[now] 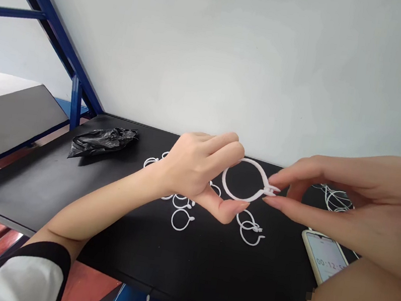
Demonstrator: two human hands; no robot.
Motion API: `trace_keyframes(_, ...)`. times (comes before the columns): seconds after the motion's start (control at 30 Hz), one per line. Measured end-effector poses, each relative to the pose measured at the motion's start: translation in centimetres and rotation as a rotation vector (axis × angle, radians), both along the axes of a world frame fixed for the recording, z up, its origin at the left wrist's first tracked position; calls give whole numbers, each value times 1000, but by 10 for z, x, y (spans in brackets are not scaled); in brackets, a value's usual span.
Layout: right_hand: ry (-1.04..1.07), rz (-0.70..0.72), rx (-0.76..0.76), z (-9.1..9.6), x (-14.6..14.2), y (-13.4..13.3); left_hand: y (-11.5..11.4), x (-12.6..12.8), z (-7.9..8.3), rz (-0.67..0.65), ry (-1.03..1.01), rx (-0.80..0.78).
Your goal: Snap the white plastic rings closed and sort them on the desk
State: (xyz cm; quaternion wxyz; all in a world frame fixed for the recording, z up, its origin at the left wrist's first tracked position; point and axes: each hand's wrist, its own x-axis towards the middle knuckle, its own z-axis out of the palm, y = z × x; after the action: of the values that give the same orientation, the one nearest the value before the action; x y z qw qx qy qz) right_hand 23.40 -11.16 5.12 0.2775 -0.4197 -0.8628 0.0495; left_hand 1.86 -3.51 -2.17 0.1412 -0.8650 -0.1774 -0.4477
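Observation:
A white plastic curtain ring point(225, 187) is held up above the black table between my two hands. My left hand point(205, 169) grips its left side, fingers at the top edge and thumb below. With thumb and index finger, my right hand point(347, 202) pinches around the ring's small clasp point(272, 190), whose two prongs point right. Below on the table lie two overlapping rings point(250, 236), the nearer one with its end apart. Several more rings point(180, 220) lie beneath and behind my left hand, partly hidden by it.
A crumpled black plastic bag point(103, 142) lies at the back left of the black table point(183, 263). On the right are a phone point(325, 257) showing a timer and a tangle of white cord point(338, 199). A blue metal frame point(75, 101) stands at the left, a pale wall behind.

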Motion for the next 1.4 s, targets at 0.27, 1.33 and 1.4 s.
trace_keyframes(0.27, 39, -30, 97, -1, -1, -5, -1, -2, 0, 44, -44, 27)
trace_keyframes(1.33, -51, -96, 194, -6, -5, -5, -5, 5, 1, -60, -103, 68)
trace_keyframes(1.4, -67, -82, 182, -5, -7, -5, -7, 6, 2, -58, -86, 48)
